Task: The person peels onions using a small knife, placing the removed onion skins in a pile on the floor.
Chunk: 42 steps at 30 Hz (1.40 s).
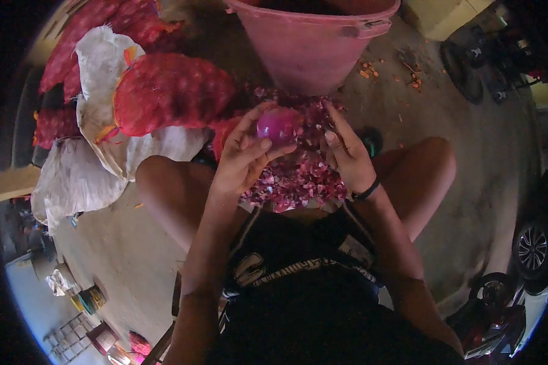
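Note:
In the head view, my left hand [246, 149] is wrapped round a shiny purple-red onion [278, 128], held up in front of my lap. To its right, my right hand [351, 155] is apart from the onion, its thumb away from the outstretched fingers; nothing shows in it. A dark band circles that wrist. Beneath both hands lies a heap of loose red onion skins [301, 182] between my bent legs. A filled red mesh sack [170, 91] rests to the left of my left hand.
Straight ahead stands a large pink tub [313, 45]. White woven sacks [82, 179] lie at the left, with more red mesh sacks [94, 27] behind. Orange scraps [369, 69] dot the floor right of the tub. Vehicle wheels [531, 247] show at the right edge.

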### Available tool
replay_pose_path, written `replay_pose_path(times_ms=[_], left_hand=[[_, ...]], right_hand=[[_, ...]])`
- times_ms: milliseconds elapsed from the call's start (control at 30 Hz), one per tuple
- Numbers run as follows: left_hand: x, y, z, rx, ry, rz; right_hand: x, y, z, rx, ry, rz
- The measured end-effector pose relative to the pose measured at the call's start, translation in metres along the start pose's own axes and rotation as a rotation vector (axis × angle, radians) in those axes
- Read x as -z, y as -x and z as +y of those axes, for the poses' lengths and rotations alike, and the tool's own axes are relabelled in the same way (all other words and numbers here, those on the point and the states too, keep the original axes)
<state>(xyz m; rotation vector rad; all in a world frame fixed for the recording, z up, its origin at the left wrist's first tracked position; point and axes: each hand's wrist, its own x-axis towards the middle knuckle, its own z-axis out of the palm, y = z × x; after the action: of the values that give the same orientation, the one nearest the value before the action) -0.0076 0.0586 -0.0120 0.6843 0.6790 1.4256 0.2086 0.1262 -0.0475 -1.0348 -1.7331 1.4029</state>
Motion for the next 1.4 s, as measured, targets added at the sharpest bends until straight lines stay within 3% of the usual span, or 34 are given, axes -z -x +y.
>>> replay_pose_path(times_ms=[200,400,500,700,800,967,1133,1200,1400], left_hand=[[0.007,-0.003,-0.01,-0.054,0.077,0.03],[-0.002,-0.008,-0.017,-0.141,0.021,0.187],[-0.004,-0.009,-0.018,-0.157,-0.039,0.235],[-0.012,-0.01,-0.017,-0.169,-0.088,0.262],[-0.011,-0.01,-0.017,-0.155,-0.065,0.236],[-0.013,-0.011,-0.017,-0.185,-0.026,0.198],[-0.005,-0.01,-0.02,-0.163,0.064,0.127],[-0.002,-0.007,-0.019,-0.14,0.09,0.095],[-0.005,-0.011,-0.017,-0.161,-0.003,0.114]], right_hand=[[0.0,0.006,-0.022,-0.147,-0.159,-0.106],[-0.015,0.013,-0.035,0.044,-0.099,-0.119],[-0.026,0.011,-0.04,0.274,0.024,-0.098],[-0.034,0.005,-0.038,0.304,-0.036,-0.045],[-0.034,0.006,-0.038,0.265,-0.083,-0.035],[-0.034,0.014,-0.045,-0.055,-0.361,-0.041],[-0.034,0.008,-0.034,0.034,-0.36,0.122],[-0.02,-0.002,-0.038,-0.054,-0.559,0.222],[-0.016,0.008,-0.04,0.004,-0.654,-0.248]])
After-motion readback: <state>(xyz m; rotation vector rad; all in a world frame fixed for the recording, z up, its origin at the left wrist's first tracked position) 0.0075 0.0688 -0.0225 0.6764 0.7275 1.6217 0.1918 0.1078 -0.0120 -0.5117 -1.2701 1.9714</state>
